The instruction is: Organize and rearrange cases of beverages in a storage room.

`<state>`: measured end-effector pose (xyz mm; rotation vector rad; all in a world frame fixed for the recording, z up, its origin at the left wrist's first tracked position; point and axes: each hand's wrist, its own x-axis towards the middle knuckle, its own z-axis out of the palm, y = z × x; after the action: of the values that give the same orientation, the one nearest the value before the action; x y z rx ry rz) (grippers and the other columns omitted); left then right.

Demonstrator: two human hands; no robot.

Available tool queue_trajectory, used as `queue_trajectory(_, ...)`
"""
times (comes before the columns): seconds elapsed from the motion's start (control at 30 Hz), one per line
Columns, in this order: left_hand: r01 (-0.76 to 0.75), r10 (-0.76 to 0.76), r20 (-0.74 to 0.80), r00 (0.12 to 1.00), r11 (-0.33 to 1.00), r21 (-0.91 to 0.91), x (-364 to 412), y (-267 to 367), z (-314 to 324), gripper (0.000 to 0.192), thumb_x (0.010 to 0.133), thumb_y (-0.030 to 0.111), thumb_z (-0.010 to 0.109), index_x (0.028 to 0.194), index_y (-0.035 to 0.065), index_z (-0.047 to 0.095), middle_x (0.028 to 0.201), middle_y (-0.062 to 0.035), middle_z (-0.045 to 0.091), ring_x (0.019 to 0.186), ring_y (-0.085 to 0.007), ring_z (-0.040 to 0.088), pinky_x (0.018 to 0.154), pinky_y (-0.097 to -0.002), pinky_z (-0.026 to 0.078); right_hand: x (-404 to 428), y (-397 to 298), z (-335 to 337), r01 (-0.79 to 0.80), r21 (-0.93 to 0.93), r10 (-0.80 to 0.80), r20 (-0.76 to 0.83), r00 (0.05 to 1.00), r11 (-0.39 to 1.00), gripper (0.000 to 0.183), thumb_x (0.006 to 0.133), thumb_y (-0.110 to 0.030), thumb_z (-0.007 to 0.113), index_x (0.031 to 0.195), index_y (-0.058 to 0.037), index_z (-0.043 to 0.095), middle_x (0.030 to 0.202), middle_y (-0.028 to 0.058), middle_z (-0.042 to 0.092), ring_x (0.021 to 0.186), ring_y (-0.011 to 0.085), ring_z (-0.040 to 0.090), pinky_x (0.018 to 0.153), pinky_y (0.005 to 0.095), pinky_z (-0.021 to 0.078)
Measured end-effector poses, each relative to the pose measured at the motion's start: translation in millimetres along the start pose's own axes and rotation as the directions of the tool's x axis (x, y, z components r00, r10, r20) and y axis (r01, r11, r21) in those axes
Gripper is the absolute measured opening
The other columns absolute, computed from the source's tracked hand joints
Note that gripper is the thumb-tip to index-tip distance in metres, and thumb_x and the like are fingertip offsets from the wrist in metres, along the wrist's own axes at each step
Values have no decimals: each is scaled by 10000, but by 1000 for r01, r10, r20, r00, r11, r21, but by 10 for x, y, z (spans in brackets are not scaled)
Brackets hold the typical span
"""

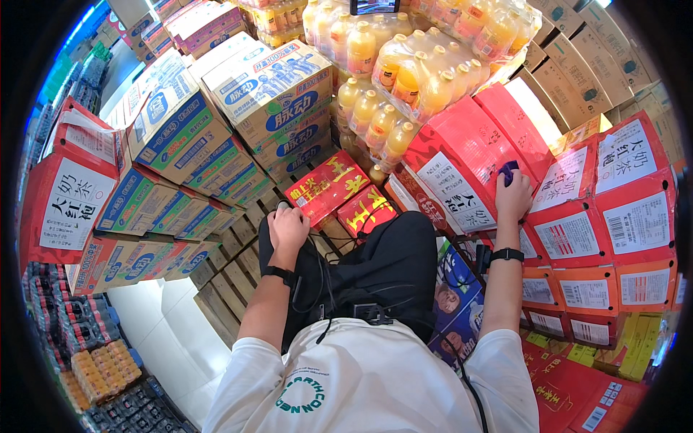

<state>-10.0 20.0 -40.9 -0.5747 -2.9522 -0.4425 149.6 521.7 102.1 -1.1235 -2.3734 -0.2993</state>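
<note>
My right hand [513,197] holds a crumpled dark purple cloth [508,173] against the top of a red milk tea carton [466,157]. Some of its fingers are hidden by the cloth and the hand itself. My left hand [288,224] rests on my left knee, its fingers bent and close together; a small dark rounded thing [283,205] shows at its fingertips, and what it is cannot be told. Just beyond that hand, two red drink cartons [327,183] with yellow characters lie low between the stacks. Black cables hang over my lap.
Mizone drink cartons [270,81] are stacked at the left, on wooden pallets [238,281]. Shrink-wrapped orange drink bottles [411,70] stand ahead. More red cartons [568,233] rise at the right, beside a blue printed panel [460,292]. A dark-framed screen [374,6] is at the top edge.
</note>
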Motion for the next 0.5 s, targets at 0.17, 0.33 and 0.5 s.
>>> queue_trajectory(0.17, 6, -6, 20, 1000, 1000, 10, 0, -18, 24, 230, 858, 302, 656, 779, 95, 715, 847, -88, 712, 956, -262, 647, 961, -415, 400, 5, 8, 14, -8, 3, 8, 6, 1000, 1000, 360, 884, -429, 669, 1117, -155, 672, 1133, 76, 655, 1043, 338, 616, 832, 510, 502)
queue_trajectory(0.33, 16, -16, 29, 999, 1000, 5, -1, -29, 43, 222, 856, 302, 655, 781, 104, 718, 847, -84, 714, 950, -256, 647, 962, -418, 396, 3, 1, 5, -12, -8, 12, 16, 1000, 1000, 359, 882, -428, 670, 1124, -162, 674, 1134, 70, 655, 1046, 331, 616, 837, 507, 500)
queue_trajectory(0.5, 8, -9, 26, 1000, 1000, 9, 0, -22, 37, 222, 854, 305, 658, 781, 105, 719, 842, -84, 711, 947, -258, 647, 958, -417, 399, -3, -1, 2, -11, 0, 11, 7, 1000, 1000, 355, 884, -426, 670, 1121, -162, 673, 1130, 73, 652, 1044, 334, 614, 839, 501, 499)
